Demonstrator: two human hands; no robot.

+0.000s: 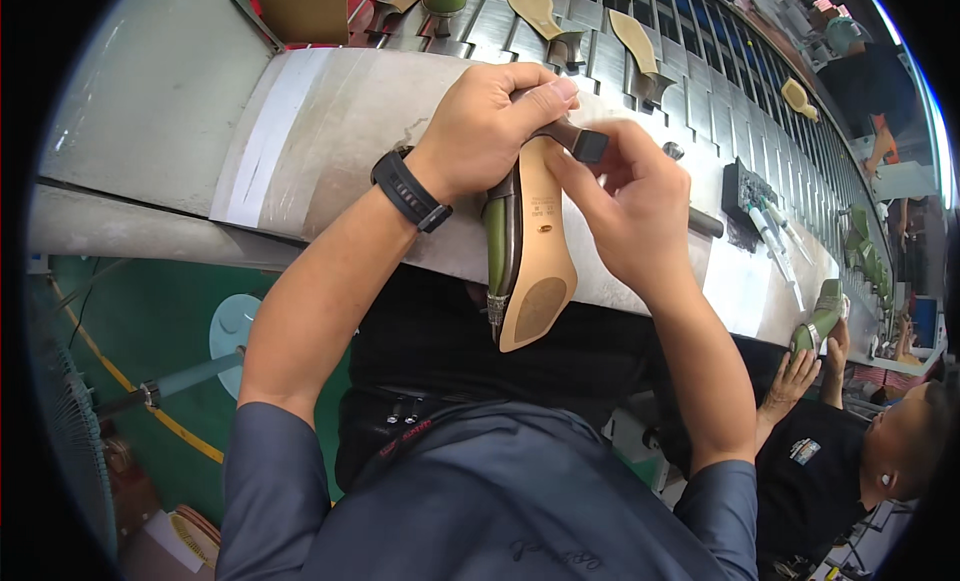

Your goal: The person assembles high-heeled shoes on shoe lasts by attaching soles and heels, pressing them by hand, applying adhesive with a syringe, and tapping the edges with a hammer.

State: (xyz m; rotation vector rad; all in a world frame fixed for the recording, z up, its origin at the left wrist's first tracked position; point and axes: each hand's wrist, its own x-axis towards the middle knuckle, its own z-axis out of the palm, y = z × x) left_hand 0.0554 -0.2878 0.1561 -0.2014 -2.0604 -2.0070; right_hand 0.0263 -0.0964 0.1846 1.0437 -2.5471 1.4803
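Overhead, both hands closed on green high-heeled shoe (525, 251), sole up: left hand (490, 126) gripping heel end, right hand (630, 216) pinching heel, beyond table (330, 131) edge.

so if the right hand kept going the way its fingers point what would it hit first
Probably the left hand: the right hand points up-left along the shoe, its fingertips already at the dark heel, though depth is unclear.
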